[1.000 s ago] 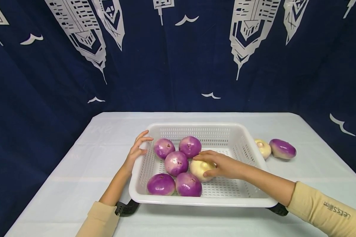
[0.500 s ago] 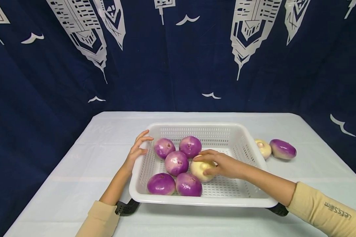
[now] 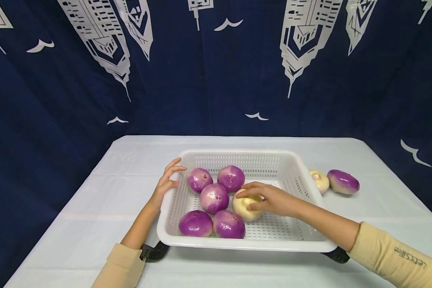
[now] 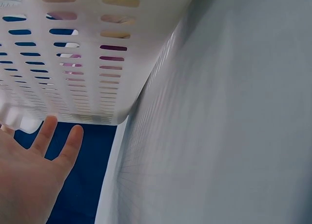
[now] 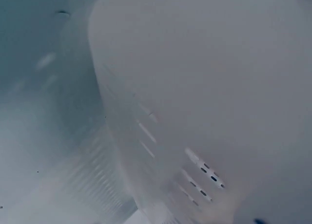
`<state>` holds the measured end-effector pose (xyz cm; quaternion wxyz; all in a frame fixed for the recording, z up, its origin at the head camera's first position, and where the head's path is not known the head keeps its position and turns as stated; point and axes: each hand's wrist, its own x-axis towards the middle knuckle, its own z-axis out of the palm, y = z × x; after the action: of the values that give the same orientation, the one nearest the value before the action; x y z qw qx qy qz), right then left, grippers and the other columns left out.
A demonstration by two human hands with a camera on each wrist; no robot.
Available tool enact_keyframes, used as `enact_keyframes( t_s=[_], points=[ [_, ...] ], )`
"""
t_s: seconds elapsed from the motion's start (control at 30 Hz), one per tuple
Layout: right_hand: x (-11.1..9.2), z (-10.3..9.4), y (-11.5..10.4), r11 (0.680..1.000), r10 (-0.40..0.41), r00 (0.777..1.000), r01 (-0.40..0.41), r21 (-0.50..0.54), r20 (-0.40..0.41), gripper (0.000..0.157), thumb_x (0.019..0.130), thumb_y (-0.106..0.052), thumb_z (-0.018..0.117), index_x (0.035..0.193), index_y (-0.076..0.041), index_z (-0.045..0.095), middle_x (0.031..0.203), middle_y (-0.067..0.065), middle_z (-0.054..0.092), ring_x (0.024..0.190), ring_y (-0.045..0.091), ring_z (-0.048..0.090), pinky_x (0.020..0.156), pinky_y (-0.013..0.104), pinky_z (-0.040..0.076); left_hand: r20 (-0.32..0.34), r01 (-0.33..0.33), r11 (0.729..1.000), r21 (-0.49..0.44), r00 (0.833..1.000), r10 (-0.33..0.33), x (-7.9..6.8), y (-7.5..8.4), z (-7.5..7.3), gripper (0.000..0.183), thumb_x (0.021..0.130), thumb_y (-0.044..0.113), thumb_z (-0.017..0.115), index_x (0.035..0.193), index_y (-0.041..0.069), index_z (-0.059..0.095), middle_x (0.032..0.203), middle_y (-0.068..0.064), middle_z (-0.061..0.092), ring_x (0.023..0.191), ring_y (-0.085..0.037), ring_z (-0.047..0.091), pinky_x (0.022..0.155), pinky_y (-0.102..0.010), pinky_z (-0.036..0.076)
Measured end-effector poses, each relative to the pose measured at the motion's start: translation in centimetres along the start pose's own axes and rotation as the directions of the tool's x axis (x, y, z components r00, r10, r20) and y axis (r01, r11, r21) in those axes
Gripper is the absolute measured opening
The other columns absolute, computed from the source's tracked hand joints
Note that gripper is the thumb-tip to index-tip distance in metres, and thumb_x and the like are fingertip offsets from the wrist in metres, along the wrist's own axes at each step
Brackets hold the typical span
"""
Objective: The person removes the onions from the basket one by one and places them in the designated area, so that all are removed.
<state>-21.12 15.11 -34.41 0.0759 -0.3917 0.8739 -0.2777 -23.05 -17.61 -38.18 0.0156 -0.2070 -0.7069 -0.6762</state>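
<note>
A white slotted basket (image 3: 237,243) stands on the table. Inside lie several glossy turnip-like vegetables, most with their purple side showing, such as the one (image 3: 214,198) in the middle. My right hand (image 3: 270,200) reaches over the basket's right side and holds a turnip (image 3: 246,210) whose cream end faces up, fingers on its far side and thumb on its near side. At the left rim my left hand (image 3: 163,186) rests its spread, extended fingers. In the left wrist view, that hand (image 4: 36,170) shows beside the slotted wall (image 4: 87,63).
Outside the basket to the right lie a cream-ended turnip (image 3: 319,181) and a purple one (image 3: 343,181). A white cloth covers the table (image 3: 75,224), with a dark blue printed curtain (image 3: 201,80) behind. The basket wall (image 5: 195,87) fills much of the blurred right wrist view.
The cream-end turnip has shifted very slightly to the right with my right hand on it. My left hand and the basket have stayed in place.
</note>
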Motion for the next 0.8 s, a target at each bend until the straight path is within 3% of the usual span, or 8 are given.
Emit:
enact_keyframes(
  t_s=[0.13,0.47,0.8],
  points=[
    [0.05,-0.03,-0.11,0.999,0.037,0.999,-0.037,0.018,0.025,0.04,0.082,-0.02,0.062,0.122,-0.015,0.057,0.13,0.013,0.05,0.119,0.034,0.048,0.097,0.049,0.039,0.007,-0.006,1.0,0.013,1.0,0.006,0.09,0.04,-0.02,0.049,0.073,0.006,0.034,0.121,-0.006,0.038,0.151,-0.007,0.005,0.135,-0.037,0.008,0.094,-0.059,0.035],
    [-0.07,0.14,-0.17,0.997,0.065,0.995,-0.067,0.023,0.082,0.053,0.075,-0.017,0.07,0.126,-0.016,0.053,0.135,0.014,0.045,0.122,0.035,0.043,0.097,0.051,0.038,-0.012,0.003,1.0,0.008,1.0,-0.003,0.03,-0.05,0.07,0.046,0.073,0.005,0.034,0.118,0.001,0.044,0.151,-0.006,0.007,0.135,-0.035,0.011,0.094,-0.057,0.036],
    [-0.01,0.03,-0.25,0.997,0.068,0.996,-0.069,0.024,0.063,0.05,0.075,-0.017,0.07,0.122,-0.016,0.056,0.133,0.012,0.048,0.122,0.034,0.044,0.099,0.051,0.036,0.002,0.001,1.0,0.001,1.0,-0.001,0.06,0.15,0.06,0.048,0.073,0.005,0.034,0.12,-0.005,0.039,0.151,-0.005,0.006,0.134,-0.034,0.011,0.092,-0.049,0.037]
  ],
)
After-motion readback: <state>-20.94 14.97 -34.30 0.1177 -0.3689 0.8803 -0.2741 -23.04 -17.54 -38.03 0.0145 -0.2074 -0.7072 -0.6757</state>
